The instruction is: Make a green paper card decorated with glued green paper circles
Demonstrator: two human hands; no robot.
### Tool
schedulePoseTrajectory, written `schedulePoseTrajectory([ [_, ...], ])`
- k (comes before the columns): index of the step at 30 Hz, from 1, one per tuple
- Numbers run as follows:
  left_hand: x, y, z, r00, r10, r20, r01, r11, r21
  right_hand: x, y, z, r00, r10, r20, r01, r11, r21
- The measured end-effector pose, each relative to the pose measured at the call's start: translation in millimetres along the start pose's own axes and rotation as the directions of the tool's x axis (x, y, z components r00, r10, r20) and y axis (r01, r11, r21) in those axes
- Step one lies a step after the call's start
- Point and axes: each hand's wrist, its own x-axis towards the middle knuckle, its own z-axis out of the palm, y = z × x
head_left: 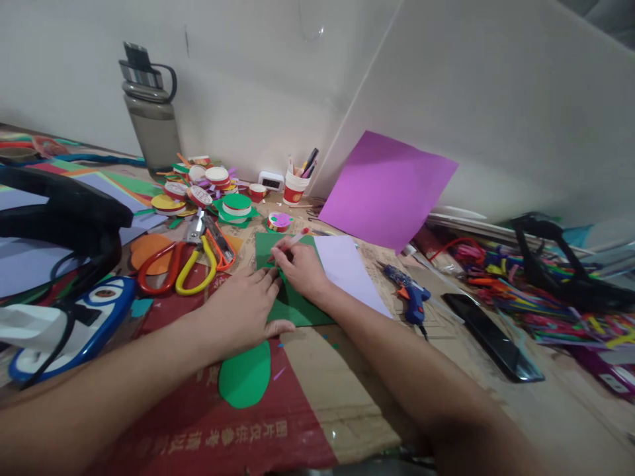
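Observation:
My left hand [248, 297] lies flat with fingers stretched on a sheet of green paper [307, 313], pressing near its left side. In my right hand [299, 264] is a pen [299, 236] with a pale barrel and a red end, tilted over the same sheet. The pen's tip is hidden by my fingers. Under the green paper's right side, a light purple sheet [350, 271] sticks out. A green paper cutout [245, 377] with a rounded edge rests just below my left hand, on the red-printed cardboard [198, 410].
Left of my hands lie red-and-yellow-handled scissors [181, 264] and an orange cutter [221, 244]. Paper-cup pieces [218, 175], a cup of pens [296, 187] and a bottle [151, 119] stand behind. To the right are a glue gun [409, 294], a phone [491, 337] and pipe cleaners [526, 291].

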Motion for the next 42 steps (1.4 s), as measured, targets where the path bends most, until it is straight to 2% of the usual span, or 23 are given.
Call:
schedulePoseTrajectory([
  [4,0,0,-0.4,1.000,-0.003,0.023,0.003,1.000,0.007,0,1,-1,1.000,0.009,-0.005,-0.009,1.000,-0.014],
  [12,-1,0,2.3,1.000,-0.011,-0.007,0.011,0.999,-0.053,0,2,-4,0.999,0.047,-0.018,-0.047,0.999,-0.015],
  [30,-1,0,-0.2,1.000,-0.004,0.028,0.004,1.000,-0.006,-3,5,-10,0.998,0.046,-0.049,-0.053,0.986,-0.157],
  [42,-4,2,1.9,1.000,-0.010,-0.019,0.010,1.000,0.019,-4,4,-10,0.996,0.035,-0.082,-0.043,0.995,-0.089],
])
